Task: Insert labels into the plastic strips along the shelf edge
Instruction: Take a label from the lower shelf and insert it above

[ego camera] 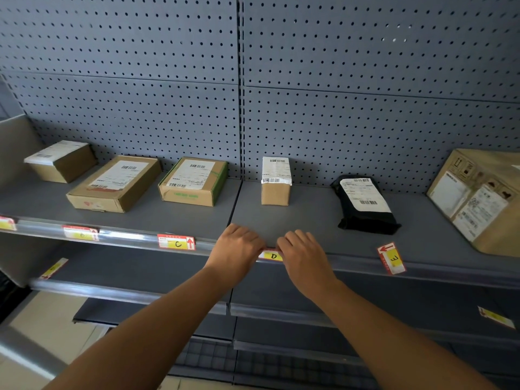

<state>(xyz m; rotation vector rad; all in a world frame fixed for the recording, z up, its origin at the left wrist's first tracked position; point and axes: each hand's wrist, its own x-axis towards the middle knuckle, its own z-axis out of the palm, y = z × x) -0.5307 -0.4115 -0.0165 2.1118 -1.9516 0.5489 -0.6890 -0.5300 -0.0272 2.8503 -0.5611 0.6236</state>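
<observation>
1. Both hands are at the front lip of the shelf (309, 220), one at each end of the D label (272, 256). The left hand (239, 249) covers its left end and the right hand (302, 253) its right end, fingers curled over the edge. Holding both ends likely keeps the card level while it is pressed into the strip (436, 270).
2. Whether the fingers pinch the card or only push on it, I cannot tell; the fingertips are hidden behind the knuckles.
3. The D label sits at the strip, only its lower middle showing between the hands. It looks partly seated, though that is a guess.
4. The C label (176, 242) sits flat in the strip to the left, and two more further left look seated too.
5. The E label (392, 258) lies tilted, half on the shelf and half over the lip, probably waiting its turn.
6. Each label sits roughly below a parcel: a small box (275, 181) stands behind D, a black bag (364, 205) behind E.
7. The shelf is grey metal backed by pegboard (365, 80); lower shelves carry a few loose labels.
</observation>
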